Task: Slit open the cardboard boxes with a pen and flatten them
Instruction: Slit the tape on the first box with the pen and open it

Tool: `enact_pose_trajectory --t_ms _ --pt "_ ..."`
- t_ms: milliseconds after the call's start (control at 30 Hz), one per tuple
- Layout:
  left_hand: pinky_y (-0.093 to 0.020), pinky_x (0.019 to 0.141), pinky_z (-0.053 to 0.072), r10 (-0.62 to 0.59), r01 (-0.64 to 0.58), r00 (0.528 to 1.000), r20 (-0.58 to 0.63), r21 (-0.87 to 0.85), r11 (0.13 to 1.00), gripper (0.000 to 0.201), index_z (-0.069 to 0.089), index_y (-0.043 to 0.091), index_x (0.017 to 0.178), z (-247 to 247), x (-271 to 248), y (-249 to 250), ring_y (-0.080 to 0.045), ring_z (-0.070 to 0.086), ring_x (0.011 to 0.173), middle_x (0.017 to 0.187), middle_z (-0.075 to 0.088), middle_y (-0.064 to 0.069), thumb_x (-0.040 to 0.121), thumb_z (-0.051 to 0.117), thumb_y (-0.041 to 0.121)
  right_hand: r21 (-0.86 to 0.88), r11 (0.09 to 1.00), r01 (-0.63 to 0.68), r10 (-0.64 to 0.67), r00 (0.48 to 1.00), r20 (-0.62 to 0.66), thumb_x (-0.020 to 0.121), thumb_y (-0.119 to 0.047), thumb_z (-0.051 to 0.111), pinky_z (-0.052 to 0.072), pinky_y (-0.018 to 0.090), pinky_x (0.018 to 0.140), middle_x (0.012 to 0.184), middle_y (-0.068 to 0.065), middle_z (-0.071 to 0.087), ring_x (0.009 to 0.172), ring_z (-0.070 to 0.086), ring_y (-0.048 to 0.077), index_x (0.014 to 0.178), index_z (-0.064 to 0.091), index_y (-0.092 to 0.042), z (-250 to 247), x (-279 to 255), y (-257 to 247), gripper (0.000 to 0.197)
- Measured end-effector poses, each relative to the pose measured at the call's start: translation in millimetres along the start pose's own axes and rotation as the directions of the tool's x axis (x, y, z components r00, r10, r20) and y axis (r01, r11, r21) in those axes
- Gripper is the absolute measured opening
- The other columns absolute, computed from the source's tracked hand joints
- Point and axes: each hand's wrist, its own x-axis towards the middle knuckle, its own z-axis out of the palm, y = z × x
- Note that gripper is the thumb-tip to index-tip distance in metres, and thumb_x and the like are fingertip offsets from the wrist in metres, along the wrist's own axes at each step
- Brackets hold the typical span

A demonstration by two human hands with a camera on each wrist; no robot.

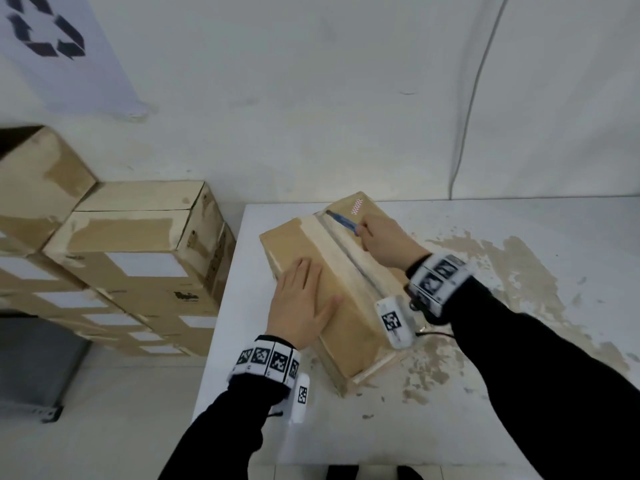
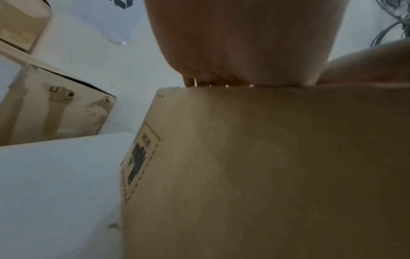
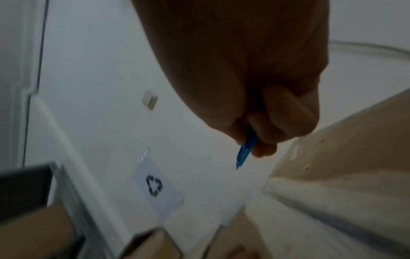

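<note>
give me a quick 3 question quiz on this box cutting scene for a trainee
1. True or false: the left hand lies flat on top of the cardboard box.
2. Which hand grips the blue pen?
A. left
B. right hand
C. neither
3. Fill in: the pen tip sits on the box's taped ____ near the far end.

Key: 1 true; 2 B; 3 seam.
</note>
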Motion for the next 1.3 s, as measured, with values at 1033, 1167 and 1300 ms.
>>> enact_pose_trajectory --t_ms 1033,1167,1300 --pt "-0.035 0.119 0.005 -0.033 0.024 0.992 -0.125 -0.067 0.997 0.08 0.028 0.008 0.149 19.6 0.0 2.1 -0.026 0.016 0.146 0.156 0.024 -0.012 0.089 0.021 0.061 -0.591 0.799 0.108 -0.038 0.991 0.129 0.101 -0.009 0.03 0.036 0.031 0.075 0.112 0.018 0.061 0.103 0.057 0.03 0.114 0.056 -0.001 15.8 8.5 -52.5 0.03" --pt "-0.036 0.119 0.002 -0.028 0.025 0.995 -0.1 -0.041 0.999 0.085 0.024 0.008 0.15 18.5 1.4 3.5 -0.026 0.011 0.147 0.157 0.02 -0.012 0.085 0.013 0.062 -0.536 0.842 0.058 0.03 0.988 0.154 0.1 -0.01 0.028 0.028 0.03 0.067 0.109 0.021 0.059 0.082 0.049 0.028 0.113 0.051 0.0 16.5 -17.1 -38.4 0.029" --pt "-0.033 0.118 -0.003 -0.045 0.042 0.995 -0.086 -0.046 0.998 0.089 0.023 0.009 0.15 15.1 0.6 3.9 -0.023 0.006 0.148 0.159 0.016 -0.01 0.081 0.008 0.062 -0.54 0.841 0.04 0.069 0.981 0.179 0.099 -0.006 0.031 0.03 0.03 0.067 0.109 0.02 0.059 0.085 0.052 0.03 0.113 0.051 0.0 18.0 -20.0 -35.8 0.025"
